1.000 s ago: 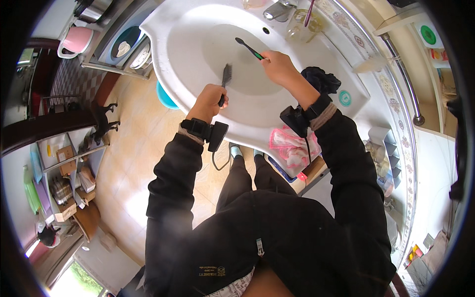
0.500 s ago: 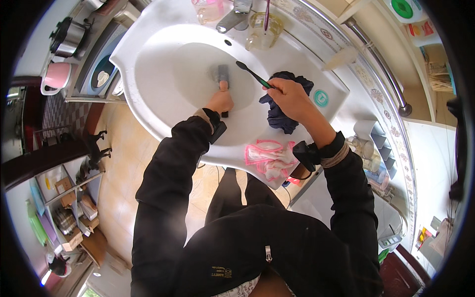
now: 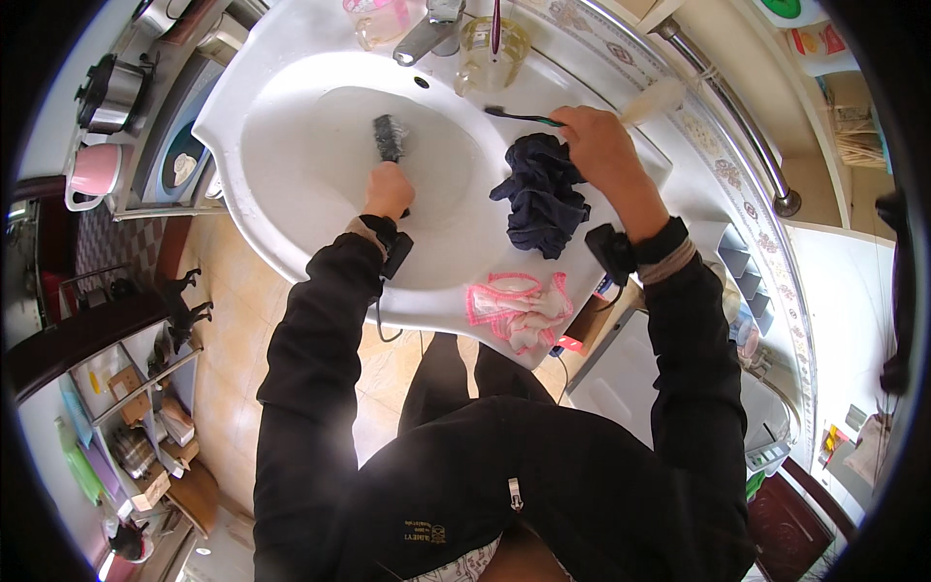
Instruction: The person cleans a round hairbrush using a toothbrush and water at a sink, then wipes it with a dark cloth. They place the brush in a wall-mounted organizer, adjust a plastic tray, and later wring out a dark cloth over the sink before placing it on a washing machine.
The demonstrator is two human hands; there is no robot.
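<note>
In my left hand [image 3: 390, 189] is the handle of a dark brush [image 3: 389, 139]. Its rough, bristly head has whitish wet patches and lies over the water in the white washbasin [image 3: 262, 189]. My right hand [image 3: 599, 141] grips a black and green toothbrush [image 3: 527, 117] by its end, bristle end pointing left toward the basin. The toothbrush is apart from the dark brush. Just below the right hand, a crumpled dark navy cloth [image 3: 543, 199] lies on the counter. A white cloth with pink edging [image 3: 524, 308] rests at the front edge.
A metal faucet [image 3: 427, 37] stands at the back, between a pink clear cup [image 3: 376, 19] and a yellowish clear mug [image 3: 492, 58] with a brush handle in it. A metal rail [image 3: 732, 121] runs along the right wall. Pots and a pink container [image 3: 100, 170] are at far left.
The view has shifted slightly. My left hand and the dark brush have moved left, and the brush head shows more clearly. My right hand has drawn up and right, turning the toothbrush nearly level.
</note>
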